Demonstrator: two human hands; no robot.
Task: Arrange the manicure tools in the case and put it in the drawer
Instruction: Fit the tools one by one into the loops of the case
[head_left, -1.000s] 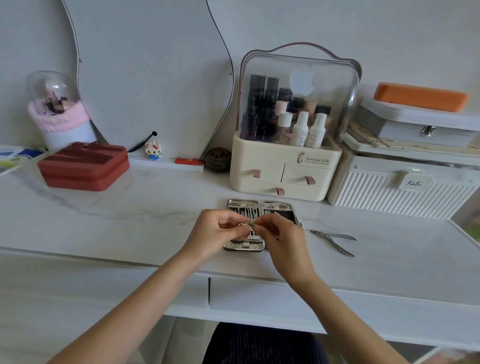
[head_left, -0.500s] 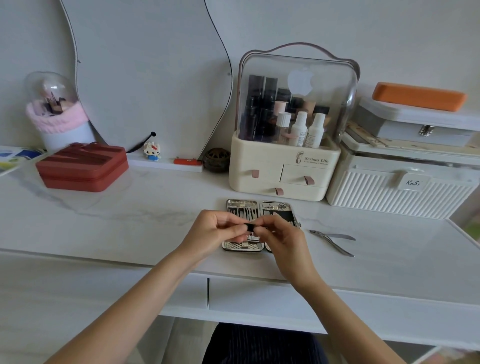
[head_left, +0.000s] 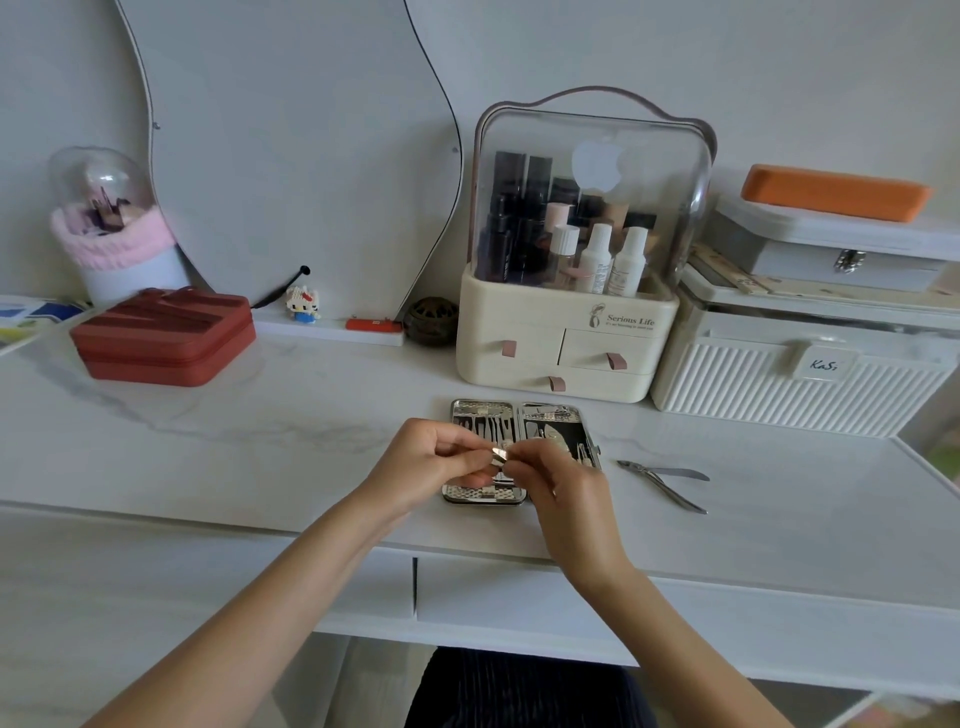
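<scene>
Two hands (head_left: 498, 467) pinching small metal tool (head_left: 500, 456), open case (head_left: 519, 415) holding tools

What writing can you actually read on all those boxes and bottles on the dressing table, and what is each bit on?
"Serious Life": on the front of the cream plastic cosmetics organiser with a clear domed lid, beside a small figure logo.
"KaSi" (handwritten, last letter unclear): on the white tab of the white ribbed storage box.
Small line under "Serious Life": too small to read.
Labels on the white bottles inside the organiser: too blurred to read.

Metal manicure case (head_left: 485, 496) lies open flat, tools strapped inside. Small shiny tool (head_left: 500, 455) held above it. Cuticle nippers (head_left: 666, 480) lie just right, apart.
</scene>
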